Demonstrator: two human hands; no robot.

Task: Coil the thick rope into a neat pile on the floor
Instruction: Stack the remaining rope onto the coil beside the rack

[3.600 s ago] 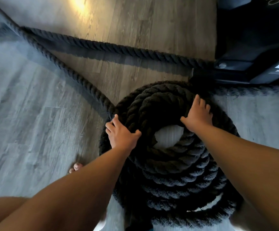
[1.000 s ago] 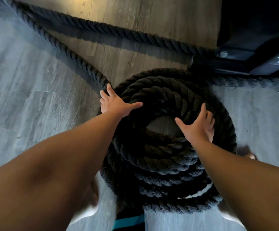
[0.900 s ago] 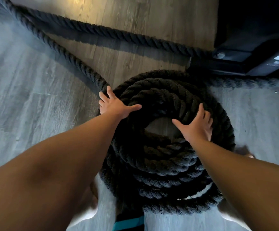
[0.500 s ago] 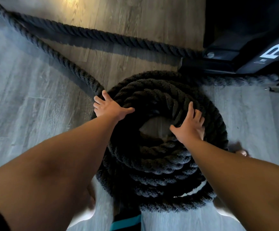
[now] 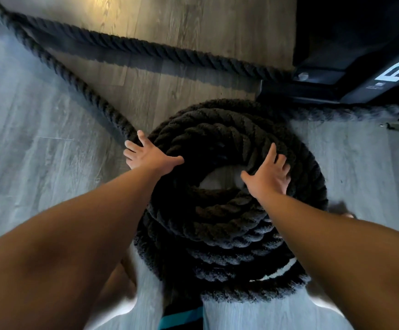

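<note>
The thick black rope lies in a stacked round coil point(image 5: 229, 225) on the wooden floor in front of me, with a small gap of floor showing at its centre. My left hand point(image 5: 149, 156) presses flat on the coil's left outer edge, fingers spread, where a loose length of rope point(image 5: 74, 84) joins the pile. My right hand point(image 5: 268, 175) rests flat on the top turn at the right of the centre hole, fingers spread. Neither hand closes around the rope.
Two straight runs of rope stretch away to the upper left; the farther rope run point(image 5: 170, 53) leads to a black machine base point(image 5: 350, 55) at the upper right. Bare grey floor point(image 5: 27, 151) lies left of the coil. A teal-striped cloth point(image 5: 182, 316) shows at the bottom.
Both hands have stayed pressed on the coil. Since 3.6 s ago my left hand has slid up the coil's left edge and my right hand has moved nearer to the centre hole.
</note>
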